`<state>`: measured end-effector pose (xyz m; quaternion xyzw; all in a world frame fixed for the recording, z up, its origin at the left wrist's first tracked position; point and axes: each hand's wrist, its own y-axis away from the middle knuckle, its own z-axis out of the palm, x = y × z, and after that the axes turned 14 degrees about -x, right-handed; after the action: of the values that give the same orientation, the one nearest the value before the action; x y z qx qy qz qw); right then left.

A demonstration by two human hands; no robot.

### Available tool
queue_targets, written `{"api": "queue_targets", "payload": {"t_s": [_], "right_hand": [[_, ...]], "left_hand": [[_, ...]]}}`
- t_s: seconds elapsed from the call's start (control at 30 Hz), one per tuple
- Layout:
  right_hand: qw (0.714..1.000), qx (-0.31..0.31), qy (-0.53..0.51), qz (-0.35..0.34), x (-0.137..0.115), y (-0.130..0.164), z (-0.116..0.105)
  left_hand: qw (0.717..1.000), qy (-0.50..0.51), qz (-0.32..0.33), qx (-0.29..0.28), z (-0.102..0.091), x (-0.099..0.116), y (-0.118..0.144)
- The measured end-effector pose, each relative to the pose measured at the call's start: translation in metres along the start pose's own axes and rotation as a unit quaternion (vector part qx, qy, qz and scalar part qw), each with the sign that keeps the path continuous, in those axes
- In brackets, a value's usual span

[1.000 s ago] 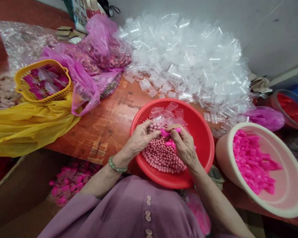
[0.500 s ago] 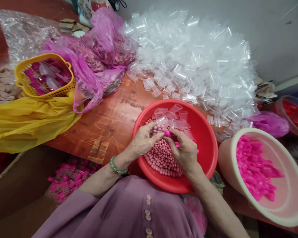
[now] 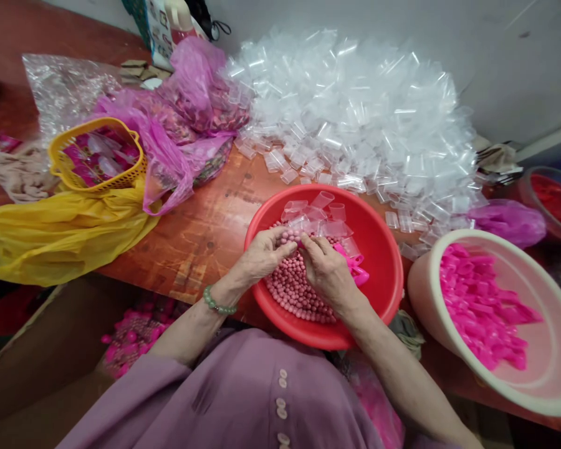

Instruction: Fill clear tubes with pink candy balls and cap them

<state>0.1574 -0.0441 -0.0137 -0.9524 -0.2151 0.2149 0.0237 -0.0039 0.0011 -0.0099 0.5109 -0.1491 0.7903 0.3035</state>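
Note:
Over the red bowl [image 3: 387, 280] my two hands meet, fingertips close together. My left hand [image 3: 262, 255], with a green bead bracelet at its wrist, pinches a strand of dusty pink beads [image 3: 287, 236]. The fingers of my right hand [image 3: 328, 274] are closed at the strand's near end, on a bright pink plastic piece [image 3: 300, 244] of which only a sliver shows. Beneath them in the bowl lie coiled pink bead strands [image 3: 294, 290]. Clear plastic sleeves [image 3: 323, 199] rest at its far side, and bright pink plastic pieces [image 3: 355, 269] lie right of my right hand.
A large heap of clear sleeves [image 3: 355, 112] covers the back of the table. At right stands a pale tub [image 3: 549, 324] of bright pink pieces. Left are a yellow basket [image 3: 98, 184], a yellow bag [image 3: 65, 234] and pink bags [image 3: 168, 168]. A box [image 3: 37, 355] holds beaded items below.
The bright pink piece between my fingertips is now mostly hidden, and beads show at my left fingertips. My right hand has shifted slightly left, uncovering pink pieces in the bowl. The view has shifted.

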Motion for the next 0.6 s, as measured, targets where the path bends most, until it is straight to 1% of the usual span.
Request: {"api": "queue_targets", "payload": {"t_s": [0.1,0.2,0.27,0.37,0.47,0.53,0.6], "right_hand": [[0.999,-0.007,-0.047,-0.015,0.002,-0.007,-0.003],[0.988,0.003,-0.157,-0.001,0.007,-0.01,-0.013],[0.961,0.01,-0.275,0.028,0.011,-0.009,-0.022],[0.902,0.021,-0.425,0.079,0.016,-0.003,-0.034],[0.86,0.033,-0.497,0.11,0.021,0.006,-0.038],[0.841,0.033,-0.527,0.114,0.023,0.011,-0.037],[0.83,0.035,-0.546,0.108,0.025,0.016,-0.036]], "left_hand": [[1.0,0.018,-0.007,-0.008,-0.002,0.001,0.0],[0.999,0.032,-0.005,-0.03,-0.004,0.003,0.003],[0.998,0.039,0.003,-0.044,-0.004,0.006,0.007],[0.998,0.025,0.005,-0.061,0.003,0.01,0.016],[0.997,-0.012,-0.006,-0.072,0.015,0.01,0.021],[0.998,-0.035,0.01,-0.056,0.023,0.009,0.02],[0.998,-0.048,0.036,-0.032,0.03,0.008,0.017]]}}
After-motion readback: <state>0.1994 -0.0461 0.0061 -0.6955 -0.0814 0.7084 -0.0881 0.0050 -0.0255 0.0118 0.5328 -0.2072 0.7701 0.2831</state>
